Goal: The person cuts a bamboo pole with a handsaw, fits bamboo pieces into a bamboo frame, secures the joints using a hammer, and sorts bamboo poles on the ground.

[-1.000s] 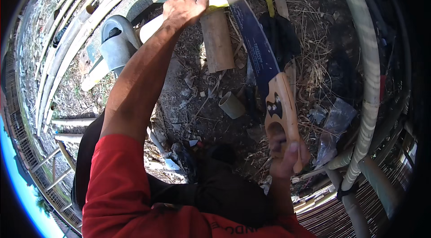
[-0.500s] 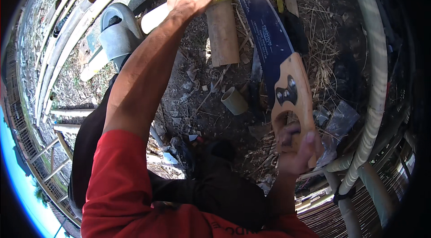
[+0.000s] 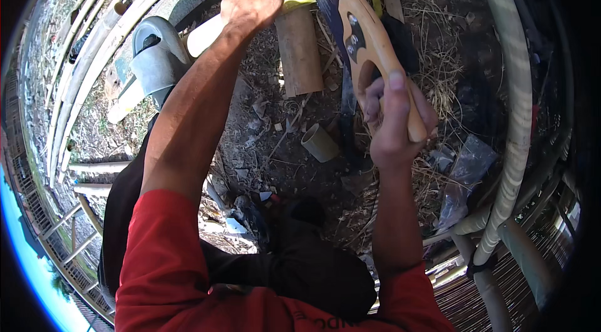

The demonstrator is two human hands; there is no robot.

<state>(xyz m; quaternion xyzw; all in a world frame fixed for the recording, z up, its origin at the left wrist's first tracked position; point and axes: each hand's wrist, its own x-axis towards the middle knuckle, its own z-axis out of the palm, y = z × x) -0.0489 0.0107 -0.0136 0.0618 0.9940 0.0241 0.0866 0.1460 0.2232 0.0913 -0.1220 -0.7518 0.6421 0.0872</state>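
My right hand is wrapped around the wooden handle of a hand saw, its thumb lying along the top. The dark blue blade points away from me and crosses a pale bamboo pole near the top of the view; its far end is cut off by the picture's edge. Left of the blade, my left hand presses down on the pole with its fingers curled over it. A grey shoe rests close to the pole's left end. Whether the teeth have cut into the bamboo, I cannot tell.
Under the pole lies a wide bamboo piece, with a short bamboo tube nearer me. Long bamboo poles are spread at the left. A curved pole rises at the right, beside a clear plastic sheet and dry straw.
My right hand has pushed the saw forward, away from me, so its handle is now near the pole. The left hand stays on the bamboo; the whole view has shifted slightly.
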